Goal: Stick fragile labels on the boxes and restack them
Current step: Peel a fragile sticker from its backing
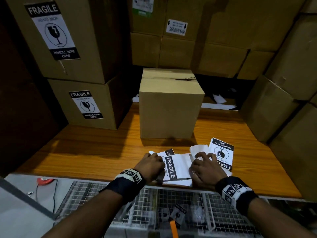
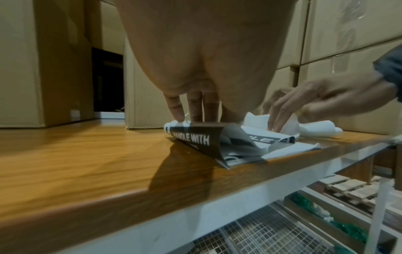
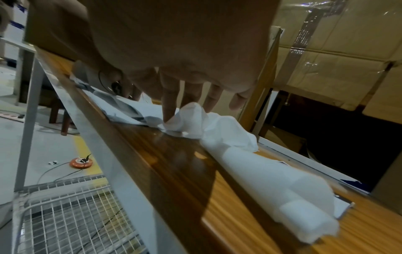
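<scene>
A plain brown box (image 1: pixel 169 107) stands in the middle of the wooden table (image 1: pixel 85 152). Near the front edge lies a black-and-white fragile label (image 1: pixel 171 167). My left hand (image 1: pixel 152 159) pinches its left end, and in the left wrist view the label (image 2: pixel 195 139) bends up like a tent to the fingers (image 2: pixel 194 110). My right hand (image 1: pixel 204 160) rests its fingertips on crumpled white backing paper (image 1: pixel 199 149), and the index fingertip (image 3: pixel 168 115) touches that paper (image 3: pixel 228 130). More labels (image 1: pixel 222 152) lie right of that hand.
Two stacked boxes with fragile labels stand at the left, the lower (image 1: pixel 89 103) and the upper (image 1: pixel 56 36). Plain boxes wall the back and right (image 1: pixel 283 109). A wire basket (image 1: pixel 171 203) sits below the table's front edge. An orange disc with a cable (image 3: pixel 81 163) lies on the floor.
</scene>
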A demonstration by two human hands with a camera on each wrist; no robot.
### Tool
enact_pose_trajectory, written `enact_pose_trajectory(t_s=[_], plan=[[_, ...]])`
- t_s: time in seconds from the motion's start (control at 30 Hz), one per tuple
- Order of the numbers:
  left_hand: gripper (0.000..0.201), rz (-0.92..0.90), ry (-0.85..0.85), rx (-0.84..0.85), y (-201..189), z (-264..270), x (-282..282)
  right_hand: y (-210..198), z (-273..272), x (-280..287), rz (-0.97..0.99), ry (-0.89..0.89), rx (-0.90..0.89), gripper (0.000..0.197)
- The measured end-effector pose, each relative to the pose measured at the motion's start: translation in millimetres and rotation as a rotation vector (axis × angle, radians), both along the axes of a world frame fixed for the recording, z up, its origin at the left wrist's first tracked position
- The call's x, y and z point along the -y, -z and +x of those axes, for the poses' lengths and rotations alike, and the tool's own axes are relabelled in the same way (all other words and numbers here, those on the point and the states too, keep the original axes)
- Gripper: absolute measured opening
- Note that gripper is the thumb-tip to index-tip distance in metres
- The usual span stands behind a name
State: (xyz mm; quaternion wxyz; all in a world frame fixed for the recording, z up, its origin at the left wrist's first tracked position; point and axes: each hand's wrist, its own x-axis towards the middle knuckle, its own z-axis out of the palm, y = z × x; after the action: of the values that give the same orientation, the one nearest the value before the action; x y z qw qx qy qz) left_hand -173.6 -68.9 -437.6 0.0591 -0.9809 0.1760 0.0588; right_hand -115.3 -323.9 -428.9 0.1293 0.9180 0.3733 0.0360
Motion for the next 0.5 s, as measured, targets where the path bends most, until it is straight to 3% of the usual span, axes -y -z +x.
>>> enact_pose_trajectory(t_s=[0.13,0.3,0.4,0.5], plan=[[0.021,0.046,0.013,0.004,-3.4,13.6,7.1,-5.0,-1.3,-21.7,-0.017,0.041,0.056,0.038],[0.036,-0.238,0.010,-0.026,-2.8,29.7,6.9,-14.0,4.8,-50.4,-0.143,0.097,0.041,0.018],[0.043,-0.341,-0.059,-0.034,12.8,38.6,4.0,-21.5,6.0,-65.7,-0.150,0.053,-0.026,0.044],[0.034,-0.553,-0.198,-0.151,10.8,46.7,2.6,-16.2,7.3,-67.1,-0.152,0.019,-0.051,0.047]])
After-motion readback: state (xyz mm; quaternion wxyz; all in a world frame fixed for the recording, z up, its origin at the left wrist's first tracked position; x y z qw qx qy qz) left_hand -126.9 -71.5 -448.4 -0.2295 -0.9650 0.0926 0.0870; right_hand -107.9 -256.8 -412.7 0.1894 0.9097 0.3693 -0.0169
